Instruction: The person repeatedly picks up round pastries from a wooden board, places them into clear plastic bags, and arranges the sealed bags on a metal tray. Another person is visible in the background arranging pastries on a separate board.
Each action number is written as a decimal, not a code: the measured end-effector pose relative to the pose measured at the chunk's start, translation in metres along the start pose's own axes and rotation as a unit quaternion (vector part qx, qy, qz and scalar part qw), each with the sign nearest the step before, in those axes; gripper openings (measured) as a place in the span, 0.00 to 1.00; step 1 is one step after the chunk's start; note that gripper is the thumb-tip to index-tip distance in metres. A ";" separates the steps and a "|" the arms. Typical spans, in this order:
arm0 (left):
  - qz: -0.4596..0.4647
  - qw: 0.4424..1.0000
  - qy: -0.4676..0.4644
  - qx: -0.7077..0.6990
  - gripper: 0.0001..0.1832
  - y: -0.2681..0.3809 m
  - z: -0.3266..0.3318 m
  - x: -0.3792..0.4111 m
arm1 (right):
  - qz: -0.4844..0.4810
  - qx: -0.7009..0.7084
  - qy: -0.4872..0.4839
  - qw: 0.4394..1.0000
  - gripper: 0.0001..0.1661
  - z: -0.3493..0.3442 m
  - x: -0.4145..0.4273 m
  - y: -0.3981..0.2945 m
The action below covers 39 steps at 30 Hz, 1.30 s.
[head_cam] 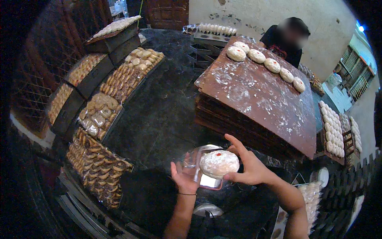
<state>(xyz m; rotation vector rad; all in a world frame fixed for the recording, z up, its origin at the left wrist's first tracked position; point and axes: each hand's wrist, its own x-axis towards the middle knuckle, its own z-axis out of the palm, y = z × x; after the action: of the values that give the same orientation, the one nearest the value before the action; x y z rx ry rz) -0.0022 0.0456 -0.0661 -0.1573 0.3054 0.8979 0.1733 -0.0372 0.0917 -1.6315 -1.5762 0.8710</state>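
My right hand (250,167) grips a round, flour-dusted bread bun (219,165) with a red dot on top, thumb at its near right side. A clear plastic bag (191,161) is in my left hand (186,179), whose fingers show through the film. The bun's left side meets the bag; how far inside it lies, I cannot tell. Under the bun shows a bright white surface with a reddish edge (213,188), mostly covered. Beyond my hands, several similar buns (273,65) sit along the far side of a floury brown board (238,86).
The board tops a tall stack, its near corner close to my right hand. Behind it is a person (283,41). Trays of bagged baked goods (98,167) line the left. More buns fill a tray (331,128) at right; bagged goods (309,200) stand beside my right forearm.
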 end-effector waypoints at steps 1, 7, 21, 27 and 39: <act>0.037 0.999 -0.008 -0.002 0.34 0.002 0.000 -0.001 | -0.009 -0.061 0.012 0.998 0.60 0.005 0.003 0.000; 0.101 0.991 -0.011 -0.081 0.31 0.011 -0.016 0.006 | -0.018 -0.274 0.053 0.960 0.58 0.059 0.028 0.026; 0.057 0.996 -0.062 -0.042 0.38 0.016 -0.025 0.005 | 0.201 0.286 0.124 0.929 0.36 0.132 -0.004 0.090; 0.018 0.998 0.058 -0.023 0.44 0.023 -0.033 0.006 | -0.094 -0.080 0.164 0.979 0.14 0.095 0.048 0.037; 0.009 0.996 -0.018 0.089 0.32 -0.012 0.008 0.002 | -0.153 -0.343 0.436 0.818 0.17 0.039 -0.006 -0.010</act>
<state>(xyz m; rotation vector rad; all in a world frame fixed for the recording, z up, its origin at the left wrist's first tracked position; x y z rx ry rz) 0.0102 0.0418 -0.0591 0.0267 0.3511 0.8857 0.1349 -0.0415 0.0796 -1.7519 -1.4188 -0.6646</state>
